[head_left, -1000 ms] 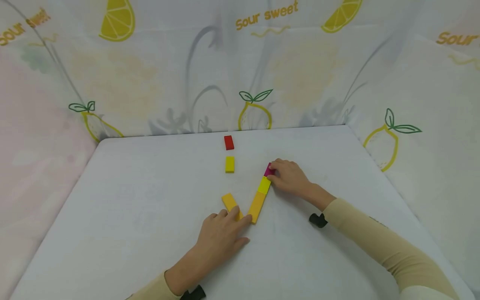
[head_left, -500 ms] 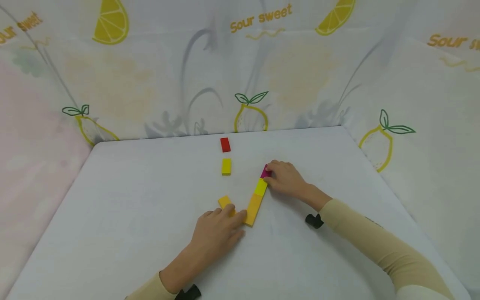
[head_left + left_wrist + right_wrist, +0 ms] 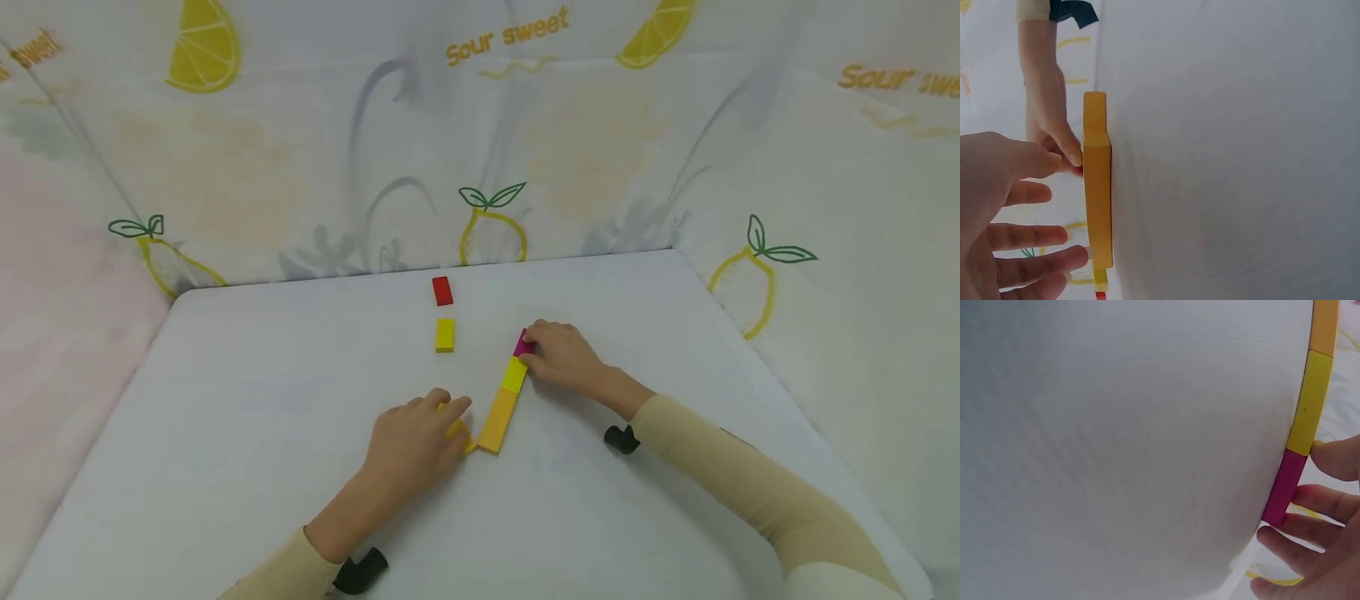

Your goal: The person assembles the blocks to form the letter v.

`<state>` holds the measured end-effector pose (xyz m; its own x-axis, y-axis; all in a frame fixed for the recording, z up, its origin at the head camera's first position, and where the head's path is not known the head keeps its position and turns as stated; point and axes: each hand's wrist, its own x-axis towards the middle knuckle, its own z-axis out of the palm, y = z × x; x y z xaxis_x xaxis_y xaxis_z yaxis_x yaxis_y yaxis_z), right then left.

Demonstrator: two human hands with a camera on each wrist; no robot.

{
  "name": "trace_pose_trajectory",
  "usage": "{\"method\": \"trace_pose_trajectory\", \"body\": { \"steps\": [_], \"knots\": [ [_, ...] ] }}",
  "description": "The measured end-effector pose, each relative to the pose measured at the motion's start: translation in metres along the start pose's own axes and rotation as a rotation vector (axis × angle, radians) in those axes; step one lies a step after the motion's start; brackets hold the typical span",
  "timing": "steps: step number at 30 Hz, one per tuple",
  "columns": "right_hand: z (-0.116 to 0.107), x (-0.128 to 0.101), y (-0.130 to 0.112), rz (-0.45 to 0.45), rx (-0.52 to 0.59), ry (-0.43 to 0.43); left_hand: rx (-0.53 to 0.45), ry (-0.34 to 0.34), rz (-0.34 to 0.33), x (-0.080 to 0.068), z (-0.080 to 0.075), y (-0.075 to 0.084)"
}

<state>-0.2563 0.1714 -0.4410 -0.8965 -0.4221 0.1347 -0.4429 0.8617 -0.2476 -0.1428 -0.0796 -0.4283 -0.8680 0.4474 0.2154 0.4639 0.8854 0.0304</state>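
Note:
A slanted line of flat blocks lies on the table, ends meeting: an orange block (image 3: 497,422) nearest, a yellow block (image 3: 513,375) in the middle, a magenta block (image 3: 522,342) at the far end. My right hand (image 3: 564,357) holds the magenta block, thumb at its joint with the yellow one (image 3: 1312,403) and fingertips at its side and far end. My left hand (image 3: 411,442) spreads over a second orange block (image 3: 456,428), partly hiding it. In the left wrist view, a fingertip touches this orange block (image 3: 1098,200) and the other fingers are loosely extended.
Beyond the hands, a loose yellow block (image 3: 445,335) lies on the white table (image 3: 300,358), with a red block (image 3: 442,291) farther back. A lemon-printed cloth (image 3: 300,150) hangs behind the table's far edge.
My left hand has drawn leftward from the near end of the block line, its index finger lifting. My right hand stays at the magenta block. The whole head view has shifted slightly.

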Motion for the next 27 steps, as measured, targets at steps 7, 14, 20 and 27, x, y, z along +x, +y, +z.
{"method": "trace_pose_trajectory", "body": {
  "steps": [7,14,20,27],
  "knots": [
    [0.001,0.001,-0.001,0.007,-0.023,-0.012,0.022,0.035,-0.038,0.008,0.002,-0.015],
    [0.001,0.000,0.001,0.003,-0.012,-0.004,-0.044,-0.009,-0.143,0.018,0.002,-0.028],
    [0.001,0.001,-0.001,0.000,-0.004,-0.002,-0.066,-0.044,-0.171,0.026,0.004,-0.042],
    [0.001,0.002,0.000,0.003,-0.003,-0.008,-0.051,-0.046,-0.139,0.034,0.011,-0.057]
  ]
}}
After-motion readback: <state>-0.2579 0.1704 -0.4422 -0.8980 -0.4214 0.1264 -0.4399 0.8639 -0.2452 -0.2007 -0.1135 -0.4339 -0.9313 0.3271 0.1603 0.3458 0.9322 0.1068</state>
